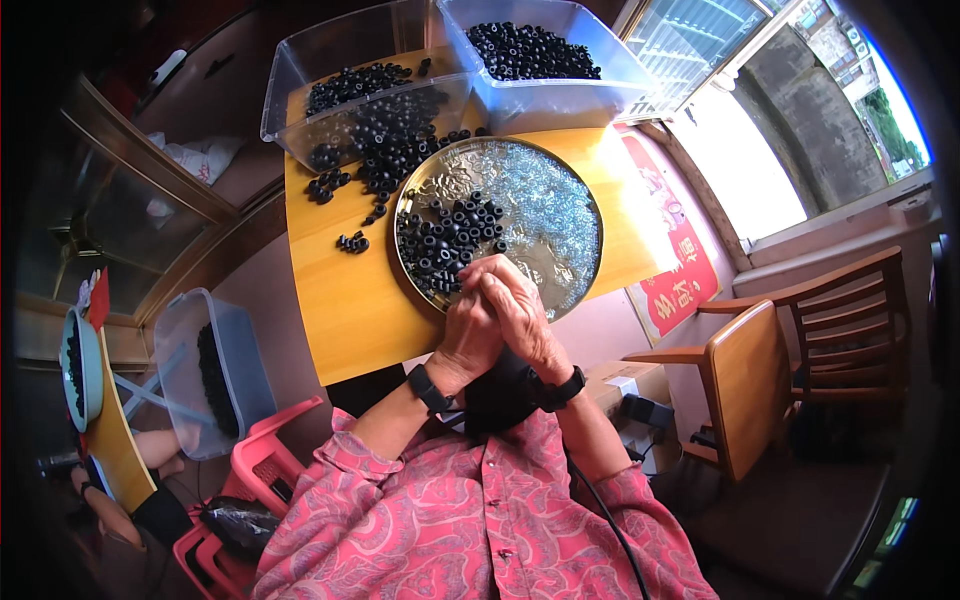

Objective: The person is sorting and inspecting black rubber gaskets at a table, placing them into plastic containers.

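My left hand (468,336) and my right hand (516,308) are pressed together over the near rim of a round gold-coloured tray (408,264). Their fingers are closed, and whatever lies between them is hidden. Just beyond the fingertips, a heap of small black hollow caps or rings (440,240) covers the tray's left part. Many tiny clear, bluish pieces (540,205) spread over its right part. More black pieces (385,165) lie loose on the yellow table (335,320) left of the tray.
Two clear plastic bins with black pieces, a left bin (290,100) and a right bin (560,100), stand at the far side. Another clear bin (180,340) is at left, near a pink plastic stool (265,455) and another person's arm (112,515). A wooden chair (745,390) stands right.
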`<state>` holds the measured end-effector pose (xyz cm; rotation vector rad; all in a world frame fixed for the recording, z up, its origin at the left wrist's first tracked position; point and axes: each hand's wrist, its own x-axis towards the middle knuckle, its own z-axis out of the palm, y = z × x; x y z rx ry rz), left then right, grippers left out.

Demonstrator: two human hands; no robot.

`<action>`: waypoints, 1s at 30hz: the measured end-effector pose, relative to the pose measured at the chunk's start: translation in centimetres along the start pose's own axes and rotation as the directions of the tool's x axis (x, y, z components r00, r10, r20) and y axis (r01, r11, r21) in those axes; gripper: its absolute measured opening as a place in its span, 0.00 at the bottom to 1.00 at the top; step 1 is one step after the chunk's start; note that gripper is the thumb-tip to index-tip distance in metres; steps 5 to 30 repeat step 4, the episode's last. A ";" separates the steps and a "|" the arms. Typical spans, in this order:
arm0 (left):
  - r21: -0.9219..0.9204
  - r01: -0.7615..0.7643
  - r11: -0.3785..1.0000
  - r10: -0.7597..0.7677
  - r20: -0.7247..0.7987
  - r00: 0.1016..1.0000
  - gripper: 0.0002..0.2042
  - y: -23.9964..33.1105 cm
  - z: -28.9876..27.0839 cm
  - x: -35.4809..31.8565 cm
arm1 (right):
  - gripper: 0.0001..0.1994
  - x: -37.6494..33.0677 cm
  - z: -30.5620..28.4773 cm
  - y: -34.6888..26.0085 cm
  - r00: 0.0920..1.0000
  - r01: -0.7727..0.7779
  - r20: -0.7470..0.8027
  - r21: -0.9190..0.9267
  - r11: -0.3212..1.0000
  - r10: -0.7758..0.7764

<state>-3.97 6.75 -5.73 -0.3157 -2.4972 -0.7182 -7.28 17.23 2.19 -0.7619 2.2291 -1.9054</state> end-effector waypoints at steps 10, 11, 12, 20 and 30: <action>-0.027 -0.024 0.999 0.025 0.030 0.999 0.15 0.5 -1.3 0.5 | 0.12 0.6 -0.1 -0.4 0.998 0.052 0.030 -0.102 0.993 -0.049; -0.027 -0.024 0.999 0.025 0.030 0.999 0.15 0.5 -1.3 0.5 | 0.12 0.6 -0.1 -0.4 0.998 0.052 0.030 -0.102 0.993 -0.049; -0.027 -0.024 0.999 0.025 0.030 0.999 0.15 0.5 -1.3 0.5 | 0.12 0.6 -0.1 -0.4 0.998 0.052 0.030 -0.102 0.993 -0.049; -0.027 -0.024 0.999 0.025 0.030 0.999 0.15 0.5 -1.3 0.5 | 0.12 0.6 -0.1 -0.4 0.998 0.052 0.030 -0.102 0.993 -0.049; -0.027 -0.024 0.999 0.025 0.030 0.999 0.15 0.5 -1.3 0.5 | 0.12 0.6 -0.1 -0.4 0.998 0.052 0.030 -0.102 0.993 -0.049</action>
